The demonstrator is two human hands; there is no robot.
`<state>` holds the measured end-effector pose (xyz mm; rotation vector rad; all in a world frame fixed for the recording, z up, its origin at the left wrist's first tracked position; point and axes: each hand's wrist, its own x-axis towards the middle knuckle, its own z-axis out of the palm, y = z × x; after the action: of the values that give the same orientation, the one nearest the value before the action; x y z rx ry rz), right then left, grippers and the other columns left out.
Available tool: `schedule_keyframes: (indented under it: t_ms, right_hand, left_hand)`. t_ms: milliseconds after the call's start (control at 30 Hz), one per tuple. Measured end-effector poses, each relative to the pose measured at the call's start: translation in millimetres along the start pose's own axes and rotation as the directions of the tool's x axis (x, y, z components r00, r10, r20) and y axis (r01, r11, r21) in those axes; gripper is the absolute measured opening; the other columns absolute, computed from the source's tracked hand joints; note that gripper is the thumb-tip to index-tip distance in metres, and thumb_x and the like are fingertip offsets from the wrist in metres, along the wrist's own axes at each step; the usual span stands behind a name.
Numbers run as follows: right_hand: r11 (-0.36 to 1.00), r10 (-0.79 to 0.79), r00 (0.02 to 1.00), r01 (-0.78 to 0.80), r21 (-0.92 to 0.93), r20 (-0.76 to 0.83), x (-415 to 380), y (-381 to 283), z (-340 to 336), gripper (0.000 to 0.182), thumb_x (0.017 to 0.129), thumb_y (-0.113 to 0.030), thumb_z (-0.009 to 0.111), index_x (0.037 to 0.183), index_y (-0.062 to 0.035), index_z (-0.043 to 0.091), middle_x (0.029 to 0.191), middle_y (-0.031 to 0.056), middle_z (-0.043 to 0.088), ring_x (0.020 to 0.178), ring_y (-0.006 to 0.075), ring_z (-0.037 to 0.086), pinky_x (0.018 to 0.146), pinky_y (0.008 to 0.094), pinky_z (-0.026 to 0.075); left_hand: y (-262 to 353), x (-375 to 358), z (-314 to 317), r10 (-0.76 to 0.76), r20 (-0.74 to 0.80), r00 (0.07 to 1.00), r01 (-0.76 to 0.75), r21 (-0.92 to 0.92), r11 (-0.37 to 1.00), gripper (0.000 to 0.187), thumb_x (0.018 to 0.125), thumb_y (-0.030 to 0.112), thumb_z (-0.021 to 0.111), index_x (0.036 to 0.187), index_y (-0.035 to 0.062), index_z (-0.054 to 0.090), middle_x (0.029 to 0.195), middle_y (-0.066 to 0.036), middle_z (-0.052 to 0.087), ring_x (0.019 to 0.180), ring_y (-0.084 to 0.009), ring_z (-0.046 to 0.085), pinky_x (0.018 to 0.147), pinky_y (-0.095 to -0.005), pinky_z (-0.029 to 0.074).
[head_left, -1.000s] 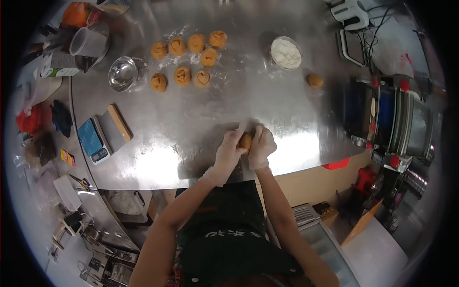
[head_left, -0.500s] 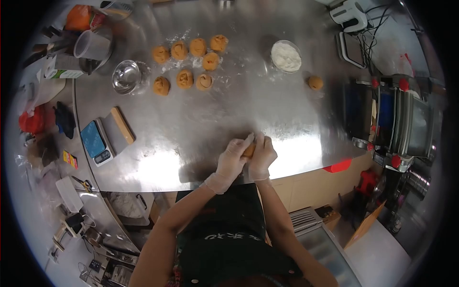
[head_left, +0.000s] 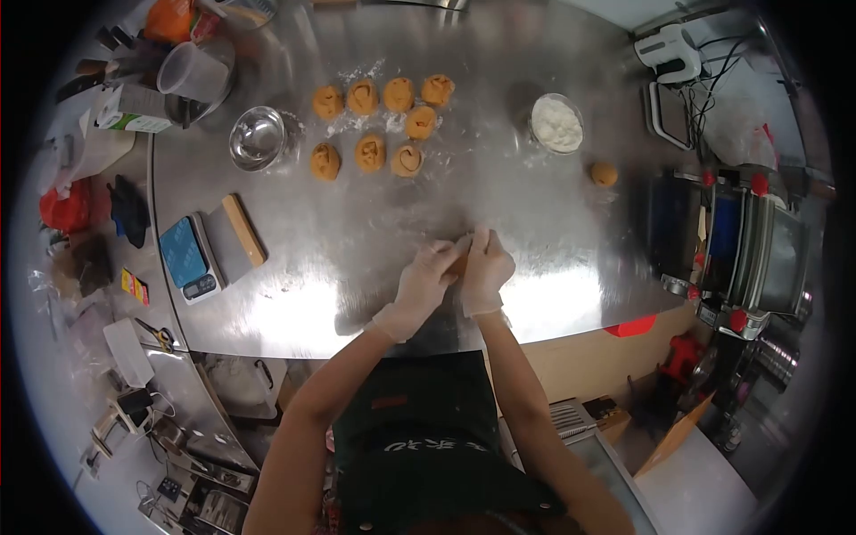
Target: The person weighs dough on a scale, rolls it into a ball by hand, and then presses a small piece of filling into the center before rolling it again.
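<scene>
Both my hands wear clear gloves and meet over the steel table near its front edge. My left hand (head_left: 423, 283) and my right hand (head_left: 487, 270) are closed around a piece of orange-brown dough (head_left: 458, 265), mostly hidden by the fingers. Beyond them, several dough pieces (head_left: 370, 152) lie in rows on floured steel, some with folded or creased tops. One smooth dough ball (head_left: 604, 174) rests apart at the right, near a bowl of white flour (head_left: 557, 124).
A metal bowl (head_left: 258, 139) stands left of the dough rows. A scale (head_left: 189, 259) and a scraper with a wooden handle (head_left: 243, 230) lie at the left. A machine with red knobs (head_left: 727, 250) stands at the right, below a white mixer (head_left: 669, 53).
The camera view has shifted, so the table items appear farther right and slightly lower. My hands still hold the dough, with the fingers slightly changed in position.
</scene>
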<state>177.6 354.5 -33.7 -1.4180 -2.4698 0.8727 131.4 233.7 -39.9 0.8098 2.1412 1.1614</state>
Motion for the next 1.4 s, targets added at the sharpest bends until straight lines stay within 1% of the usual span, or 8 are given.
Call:
schedule_keyframes:
  t_ms: [100, 733, 833, 900, 1033, 1200, 1300, 1400]
  right_hand:
    - [0.975, -0.22, 0.931, 0.206, -0.078, -0.293, -4.8, 20.1, 21.0, 0.024, 0.101, -0.025, 0.062, 0.092, -0.0059, 0.072, 0.073, 0.0154, 0.068, 0.061, 0.0337, 0.065, 0.058, 0.0419, 0.051]
    - [0.86, 0.326, 0.945, -0.292, 0.418, -0.011, -62.6, 86.2, -49.1, 0.027, 0.104, -0.022, 0.058, 0.113, 0.0014, 0.068, 0.097, 0.0096, 0.071, 0.088, 0.0174, 0.065, 0.081, 0.0325, 0.053]
    - [0.799, 0.381, 0.912, -0.407, 0.443, 0.151, -71.3, 90.7, -51.3, 0.027, 0.105, -0.022, 0.056, 0.115, 0.0009, 0.067, 0.099, 0.0085, 0.07, 0.09, 0.0166, 0.065, 0.082, 0.0317, 0.053]
    - [0.689, 0.427, 0.835, -0.549, 0.472, 0.348, -77.0, 71.9, -47.9, 0.029, 0.105, -0.022, 0.056, 0.121, -0.0003, 0.066, 0.107, 0.0079, 0.069, 0.096, 0.0161, 0.063, 0.088, 0.0312, 0.051]
    - [0.313, 0.109, 0.928, -0.372, 0.874, 0.356, -93.5, 33.7, -32.2, 0.038, 0.105, -0.026, 0.056, 0.136, -0.0045, 0.058, 0.129, 0.0068, 0.062, 0.114, 0.0149, 0.057, 0.101, 0.0306, 0.045]
    - [-0.336, -0.192, 0.767, -0.638, 0.693, 0.612, -69.3, 19.3, -57.2, 0.05, 0.105, -0.038, 0.056, 0.145, -0.0077, 0.053, 0.14, 0.0071, 0.058, 0.13, 0.0192, 0.054, 0.106, 0.0327, 0.044]
    - [-0.243, -0.405, 0.575, -0.817, 0.522, 0.711, -61.2, 20.9, -65.9, 0.055, 0.106, -0.045, 0.051, 0.145, -0.0071, 0.051, 0.143, 0.0078, 0.056, 0.132, 0.0203, 0.053, 0.11, 0.0358, 0.043]
    - [-0.202, -0.397, 0.571, -0.818, 0.539, 0.718, -60.5, -2.1, -70.8, 0.061, 0.107, -0.05, 0.046, 0.149, -0.0055, 0.045, 0.146, 0.0094, 0.053, 0.134, 0.0215, 0.052, 0.113, 0.0378, 0.042]
  left_hand:
    - [8.4, -7.1, -7.2, -0.039, 0.069, 0.997, 0.042, -0.04, 0.998, 0.052, 0.084, 0.003, 0.068, 0.135, 0.0137, 0.062, 0.126, -0.011, 0.061, 0.116, -0.0341, 0.06, 0.097, -0.0418, 0.051]
    - [33.7, -1.5, 48.4, 0.12, 0.251, 0.961, -0.258, 0.644, 0.721, 0.089, 0.075, 0.033, 0.086, 0.146, 0.0011, 0.043, 0.153, -0.019, 0.039, 0.141, -0.0319, 0.04, 0.113, -0.0443, 0.04]
    - [-14.3, -29.6, 56.2, 0.403, 0.18, 0.897, -0.433, 0.539, 0.723, 0.063, 0.085, 0.025, 0.079, 0.138, 0.0021, 0.054, 0.15, -0.018, 0.044, 0.136, -0.0298, 0.045, 0.111, -0.0407, 0.043]
    - [7.9, -33.3, 50.2, -0.071, 0.031, 0.997, 0.07, 0.046, 0.996, 0.048, 0.088, 0.023, 0.075, 0.129, 0.0021, 0.06, 0.146, -0.016, 0.049, 0.134, -0.0306, 0.048, 0.105, -0.042, 0.048]
    - [50.4, -34.8, 54.8, -0.393, -0.159, 0.906, 0.24, -0.572, 0.785, 0.054, 0.085, 0.021, 0.076, 0.133, 0.006, 0.06, 0.143, -0.019, 0.05, 0.123, -0.0346, 0.054, 0.091, -0.045, 0.054]
    - [119.3, -34.5, -6.8, -0.006, -0.352, 0.936, -0.015, -0.055, 0.998, 0.064, 0.08, 0.023, 0.08, 0.138, 0.007, 0.058, 0.144, -0.019, 0.05, 0.123, -0.0353, 0.054, 0.094, -0.0451, 0.052]
    - [125.8, -32.8, -31.9, 0.21, -0.298, 0.931, -0.144, 0.228, 0.963, 0.087, 0.069, 0.029, 0.087, 0.146, 0.0065, 0.052, 0.146, -0.022, 0.046, 0.122, -0.0385, 0.052, 0.101, -0.0481, 0.046]
    - [105.8, -38.4, -21.8, -0.054, -0.052, 0.997, 0.045, -0.153, 0.987, 0.087, 0.07, 0.028, 0.088, 0.146, 0.0052, 0.052, 0.147, -0.023, 0.046, 0.13, -0.0462, 0.049, 0.113, -0.0544, 0.034]
